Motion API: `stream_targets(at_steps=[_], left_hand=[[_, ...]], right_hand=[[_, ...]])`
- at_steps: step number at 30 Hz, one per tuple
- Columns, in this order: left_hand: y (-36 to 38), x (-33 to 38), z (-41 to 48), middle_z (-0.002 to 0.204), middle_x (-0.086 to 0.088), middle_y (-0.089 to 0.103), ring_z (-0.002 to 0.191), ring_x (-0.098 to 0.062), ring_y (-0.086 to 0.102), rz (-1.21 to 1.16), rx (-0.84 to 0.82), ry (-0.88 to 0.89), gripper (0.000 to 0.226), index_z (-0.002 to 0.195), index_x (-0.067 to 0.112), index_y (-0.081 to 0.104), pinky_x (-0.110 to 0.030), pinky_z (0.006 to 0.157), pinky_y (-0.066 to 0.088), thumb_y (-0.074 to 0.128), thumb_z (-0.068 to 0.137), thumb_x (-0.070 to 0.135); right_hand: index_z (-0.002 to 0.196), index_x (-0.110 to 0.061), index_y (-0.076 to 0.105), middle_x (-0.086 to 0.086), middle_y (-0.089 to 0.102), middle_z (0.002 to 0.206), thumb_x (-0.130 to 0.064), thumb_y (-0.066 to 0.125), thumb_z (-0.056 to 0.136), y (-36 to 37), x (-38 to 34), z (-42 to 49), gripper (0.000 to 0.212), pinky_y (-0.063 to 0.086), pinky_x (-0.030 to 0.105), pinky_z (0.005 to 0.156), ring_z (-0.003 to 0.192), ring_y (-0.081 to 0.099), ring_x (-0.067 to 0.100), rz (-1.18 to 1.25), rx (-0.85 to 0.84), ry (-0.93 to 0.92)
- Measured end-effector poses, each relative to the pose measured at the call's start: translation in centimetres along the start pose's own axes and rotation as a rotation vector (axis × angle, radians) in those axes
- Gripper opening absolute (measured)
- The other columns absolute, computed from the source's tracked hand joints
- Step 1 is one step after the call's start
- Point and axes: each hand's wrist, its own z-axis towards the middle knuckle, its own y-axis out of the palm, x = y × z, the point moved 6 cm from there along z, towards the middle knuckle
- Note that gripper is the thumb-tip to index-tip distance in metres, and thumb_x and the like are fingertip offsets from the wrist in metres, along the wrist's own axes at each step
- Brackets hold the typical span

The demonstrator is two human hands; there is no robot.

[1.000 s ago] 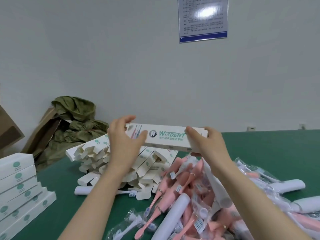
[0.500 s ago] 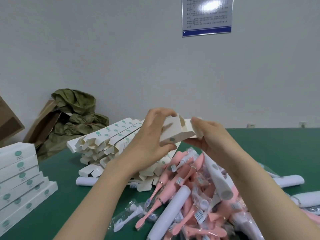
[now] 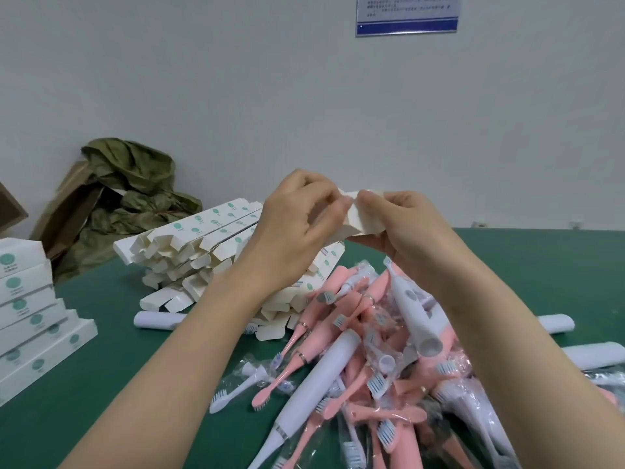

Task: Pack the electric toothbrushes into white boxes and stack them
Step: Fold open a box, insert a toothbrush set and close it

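Observation:
Both my hands hold one white box (image 3: 363, 216) end-on above the table, its open end and flaps facing me. My left hand (image 3: 297, 225) grips its left side, fingers curled over the top. My right hand (image 3: 402, 228) pinches a flap at its upper right edge. Below them lies a heap of pink and white electric toothbrushes (image 3: 365, 353), many in clear plastic bags. A pile of flat, open white boxes (image 3: 199, 252) with green logos sits behind my left forearm. Packed white boxes (image 3: 30, 319) are stacked at the left edge.
The green table (image 3: 541, 282) runs back to a white wall. A crumpled olive-green bag (image 3: 135, 198) and brown cardboard lie at the back left. Loose white toothbrush handles (image 3: 558, 324) rest at the right. A blue-edged notice (image 3: 406, 15) hangs on the wall.
The box was held sideways with its printed face toward me; both hands have turned it end-on and drawn together at its open end, fingers now working the flaps.

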Motion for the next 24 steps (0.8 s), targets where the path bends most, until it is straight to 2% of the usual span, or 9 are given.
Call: stream_targets(at_steps=[4, 8, 11, 14, 15, 17, 19, 22, 24], left_hand=[[0.6, -0.4, -0.2, 0.113, 0.005, 0.056, 0.099, 0.004, 0.045, 0.054, -0.163, -0.004, 0.032, 0.107, 0.026, 0.058, -0.001, 0.08, 0.029, 0.053, 0.085, 0.048], [0.7, -0.9, -0.3, 0.115, 0.01, 0.052, 0.098, 0.0, 0.044, 0.155, -0.263, -0.019, 0.05, 0.119, 0.034, 0.05, -0.003, 0.079, 0.031, 0.066, 0.075, 0.052], [-0.1, -0.7, 0.2, 0.11, 0.008, 0.055, 0.089, 0.003, 0.045, 0.211, -0.221, 0.024, 0.045, 0.116, 0.033, 0.053, -0.005, 0.073, 0.032, 0.07, 0.074, 0.038], [-1.0, -0.8, 0.4, 0.109, 0.007, 0.057, 0.087, -0.001, 0.045, 0.255, -0.177, 0.002, 0.042, 0.111, 0.035, 0.054, -0.013, 0.074, 0.034, 0.061, 0.07, 0.041], [-1.3, -0.9, 0.5, 0.109, 0.007, 0.057, 0.092, -0.005, 0.046, 0.264, -0.167, -0.015, 0.043, 0.111, 0.036, 0.054, -0.019, 0.077, 0.036, 0.058, 0.068, 0.043], [-2.0, -1.2, 0.6, 0.108, 0.005, 0.056, 0.096, -0.011, 0.048, 0.25, -0.152, -0.059, 0.043, 0.109, 0.038, 0.054, -0.026, 0.078, 0.036, 0.058, 0.067, 0.046], [-2.5, -1.6, 0.7, 0.106, 0.004, 0.055, 0.093, -0.013, 0.047, 0.239, -0.151, -0.086, 0.044, 0.109, 0.04, 0.053, -0.027, 0.076, 0.033, 0.058, 0.066, 0.049], [-2.6, -2.0, 0.4, 0.107, 0.003, 0.055, 0.094, -0.015, 0.047, 0.236, -0.16, -0.093, 0.041, 0.11, 0.038, 0.054, -0.027, 0.076, 0.031, 0.067, 0.073, 0.045], [-2.7, -2.2, 0.3, 0.105, 0.003, 0.054, 0.094, -0.015, 0.047, 0.217, -0.148, -0.1, 0.038, 0.11, 0.036, 0.055, -0.027, 0.076, 0.032, 0.069, 0.075, 0.039]], right_hand=[[0.082, -0.002, 0.065, 0.004, 0.067, 0.069, -0.017, 0.048, 0.098, -0.4, 0.0, -0.1, 0.028, 0.056, 0.025, 0.072, 0.064, 0.066, 0.014, -0.033, 0.051, 0.014], [0.096, 0.005, 0.065, 0.023, 0.069, 0.1, -0.017, 0.044, 0.1, -0.1, 0.4, -0.1, 0.031, 0.056, 0.033, 0.084, 0.088, 0.069, 0.029, -0.011, 0.01, 0.045], [0.093, 0.003, 0.064, 0.016, 0.071, 0.09, -0.026, 0.04, 0.102, 0.4, -0.1, 0.1, 0.038, 0.058, 0.025, 0.071, 0.079, 0.07, 0.021, 0.117, -0.06, 0.064], [0.088, -0.003, 0.065, 0.011, 0.072, 0.08, -0.032, 0.038, 0.102, -0.5, -0.2, 0.7, 0.042, 0.058, 0.026, 0.065, 0.07, 0.07, 0.018, 0.103, -0.037, 0.071], [0.087, -0.004, 0.066, 0.012, 0.072, 0.082, -0.029, 0.043, 0.101, -1.4, -0.1, 1.3, 0.037, 0.059, 0.027, 0.068, 0.071, 0.069, 0.017, -0.049, 0.02, 0.059], [0.087, -0.001, 0.067, 0.016, 0.071, 0.089, -0.02, 0.05, 0.095, -3.1, 0.5, 2.6, 0.027, 0.057, 0.032, 0.074, 0.074, 0.064, 0.017, -0.585, 0.101, 0.041], [0.098, 0.004, 0.067, 0.018, 0.069, 0.095, -0.015, 0.052, 0.09, -3.8, 2.3, 3.8, 0.025, 0.05, 0.031, 0.073, 0.076, 0.058, 0.019, -1.042, 0.014, 0.117], [0.122, -0.006, 0.061, 0.01, 0.063, 0.122, -0.005, 0.049, 0.088, -4.7, 5.0, 4.2, 0.035, 0.047, 0.029, 0.087, 0.105, 0.059, 0.024, -1.307, -0.089, 0.289], [0.128, -0.006, 0.055, 0.01, 0.058, 0.129, -0.004, 0.046, 0.089, -5.3, 5.6, 4.6, 0.04, 0.045, 0.031, 0.092, 0.115, 0.055, 0.028, -1.358, -0.076, 0.32]])
